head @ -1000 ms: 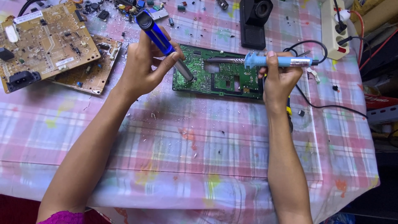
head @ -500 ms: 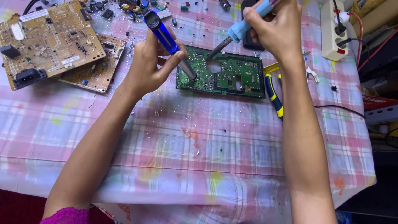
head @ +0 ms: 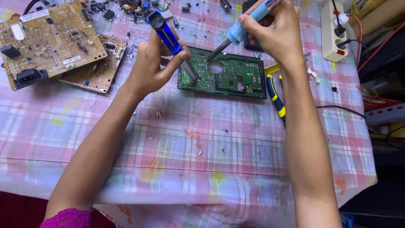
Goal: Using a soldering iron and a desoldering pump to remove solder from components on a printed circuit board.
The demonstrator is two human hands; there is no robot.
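Green circuit board point(head: 228, 76) under both tool-filled hands

Circuit board point(head: 230, 78): lies flat on the table point(head: 202, 139), near the far edge, about the middle between left and right.
Left hand point(head: 149, 67): just left of the circuit board, its grip around a desoldering pump point(head: 171, 42) whose tip rests on the board's left end.
Right hand point(head: 276, 29): above the far side of the board, holding a soldering iron point(head: 236, 31); the tip comes down on the board, right of the pump.
Two larger boards point(head: 52, 44): at the far left corner, one partly on the other.
Loose parts point(head: 126, 8): along the far edge, behind the left hand.
Pliers point(head: 275, 95): just beside the board's right end.
Power strip point(head: 333, 29): far right corner.
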